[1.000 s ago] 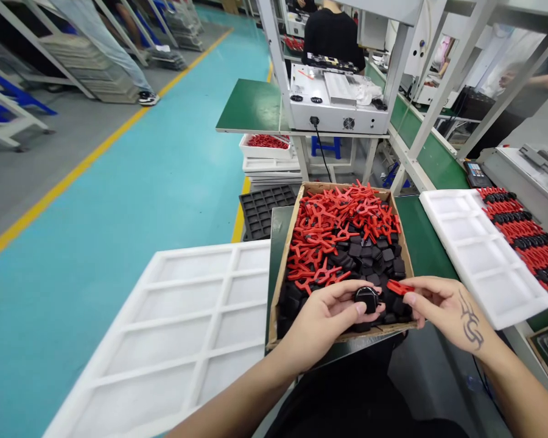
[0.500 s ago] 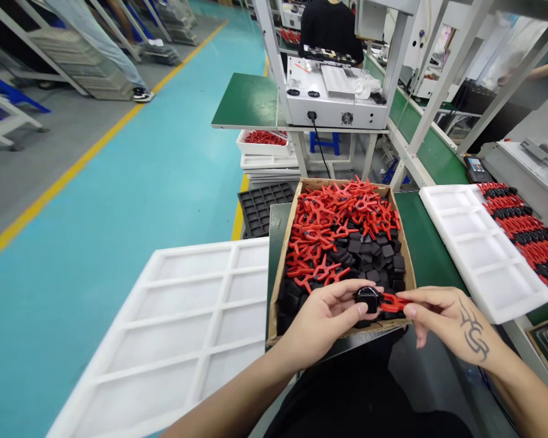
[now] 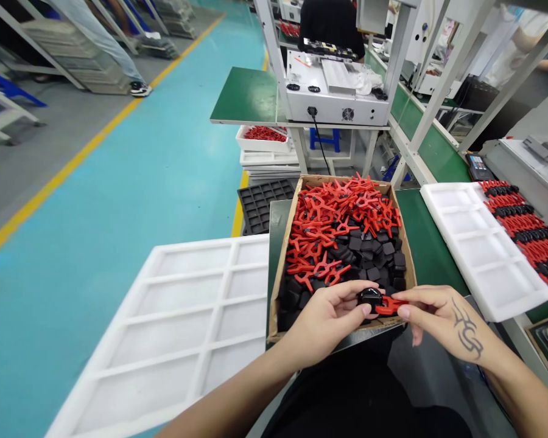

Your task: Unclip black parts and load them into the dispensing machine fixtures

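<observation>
My left hand (image 3: pixel 324 319) pinches a small black round part (image 3: pixel 369 297) over the near edge of a cardboard box (image 3: pixel 281 267). My right hand (image 3: pixel 442 316), with a tattoo on its back, grips a red X-shaped plastic piece (image 3: pixel 390 305) that touches the black part's right side. The box holds a heap of red X-shaped pieces (image 3: pixel 338 219) at the far end and black square parts (image 3: pixel 374 258) nearer me.
An empty white foam tray (image 3: pixel 173 328) lies to the left. A second white tray (image 3: pixel 475 249) on the right holds rows of red-and-black assembled pieces (image 3: pixel 530 234). A black grid tray (image 3: pixel 260 204), a white machine (image 3: pixel 338 97) and a person in black stand beyond.
My right hand brought the red piece left until it met the black part held by my left hand. Both hands stay over the box's near edge.
</observation>
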Available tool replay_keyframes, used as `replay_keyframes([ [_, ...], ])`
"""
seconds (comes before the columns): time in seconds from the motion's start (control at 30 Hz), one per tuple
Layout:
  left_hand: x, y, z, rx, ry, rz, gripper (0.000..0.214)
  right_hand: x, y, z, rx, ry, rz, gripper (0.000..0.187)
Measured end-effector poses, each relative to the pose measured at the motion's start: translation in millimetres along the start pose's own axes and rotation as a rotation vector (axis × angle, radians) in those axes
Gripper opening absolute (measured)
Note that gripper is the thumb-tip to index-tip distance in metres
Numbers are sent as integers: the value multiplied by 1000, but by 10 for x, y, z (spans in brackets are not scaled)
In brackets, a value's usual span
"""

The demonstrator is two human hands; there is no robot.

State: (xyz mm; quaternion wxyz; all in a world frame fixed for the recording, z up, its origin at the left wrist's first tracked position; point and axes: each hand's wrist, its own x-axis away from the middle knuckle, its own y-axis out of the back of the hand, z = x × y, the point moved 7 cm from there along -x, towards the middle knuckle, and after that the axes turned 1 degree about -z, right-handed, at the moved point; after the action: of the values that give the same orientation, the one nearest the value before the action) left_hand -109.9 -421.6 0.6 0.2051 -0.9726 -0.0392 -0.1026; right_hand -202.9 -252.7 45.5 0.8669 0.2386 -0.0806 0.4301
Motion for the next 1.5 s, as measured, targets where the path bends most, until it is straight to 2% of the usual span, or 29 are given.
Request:
replay_keyframes([
  [0.5,-11,-1,60,89,56,17,44,-13,6,15,79,19,8,34],
  [0.8,109,-83,-22,-62,-5,37,37,-2,-77,-27,28,53,-7,34],
  [0.87,142,-99,-120,-196,-22,89,38,11,-85,-64,35,58,2,35],
  [0.93,119,-18,-341,-395,-130,85,37,21,-69,-113,29,57,-20,37],
  [0.97,86,74,-504,-516,-227,36,34,25,-52,-143,18,53,-45,38],
  [1.03,-1,338,-873,-791,-454,-152,24,30,-8,-205,-11,51,-111,41],
  [1.1,-140,620,-1136,-1029,-558,-304,23,38,37,-264,-34,59,-178,44],
  [1.17,-338,869,-1245,-1170,-512,-344,22,53,79,-326,-67,63,-233,47],
  [1.23,-505,1004,-1282,-1204,-468,-301,14,72,118,-392,-109,56,-265,50],
  [1.33,-612,1012,-1319,-1183,-453,-234,14,99,173,-468,-144,49,-274,53],
  [1.5,-556,916,-1380,-1037,-399,-217,20,131,264,-523,-219,101,-286,52],
])
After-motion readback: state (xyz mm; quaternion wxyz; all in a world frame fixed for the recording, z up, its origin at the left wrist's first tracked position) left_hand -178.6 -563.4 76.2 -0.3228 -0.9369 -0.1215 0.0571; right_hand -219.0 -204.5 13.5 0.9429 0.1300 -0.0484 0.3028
